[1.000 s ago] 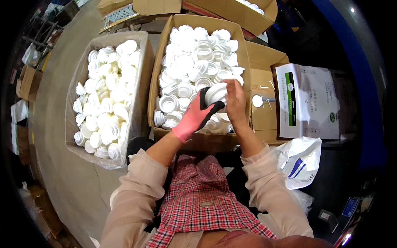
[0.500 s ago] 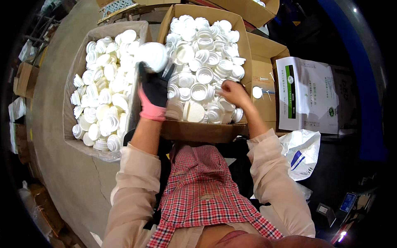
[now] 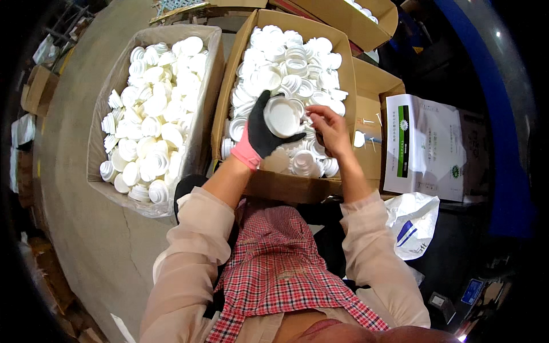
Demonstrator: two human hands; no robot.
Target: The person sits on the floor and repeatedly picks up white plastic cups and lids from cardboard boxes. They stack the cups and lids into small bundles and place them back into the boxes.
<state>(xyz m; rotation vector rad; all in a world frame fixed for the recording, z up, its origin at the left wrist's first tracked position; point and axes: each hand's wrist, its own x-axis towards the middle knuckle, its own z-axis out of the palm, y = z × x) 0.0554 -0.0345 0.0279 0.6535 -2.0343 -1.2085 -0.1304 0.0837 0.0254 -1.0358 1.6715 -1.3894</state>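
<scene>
My left hand (image 3: pixel 260 134), in a black and pink glove, holds a round white plastic cap (image 3: pixel 281 116), its recessed face upward, over the middle cardboard box (image 3: pixel 286 188) heaped with similar white pieces. My bare right hand (image 3: pixel 327 128) is just right of that cap, fingers curled near its rim; what they grip, if anything, is hidden. Left of the middle box, a plastic-lined box (image 3: pixel 100 191) holds a pile of white round pieces (image 3: pixel 154 103).
A shallower cardboard box (image 3: pixel 372 86) at right has thin white pieces inside. Beside it lie a printed white carton sheet (image 3: pixel 429 148) and a white sack (image 3: pixel 414 228). Another box (image 3: pixel 383 23) stands behind; stacked cartons (image 3: pixel 39 91) line the far left, across the concrete floor (image 3: pixel 80 228).
Half a second ago my left hand swung up-left with a white piece; it is now back at centre with the cap face up. My right hand has moved slightly right, beside it.
</scene>
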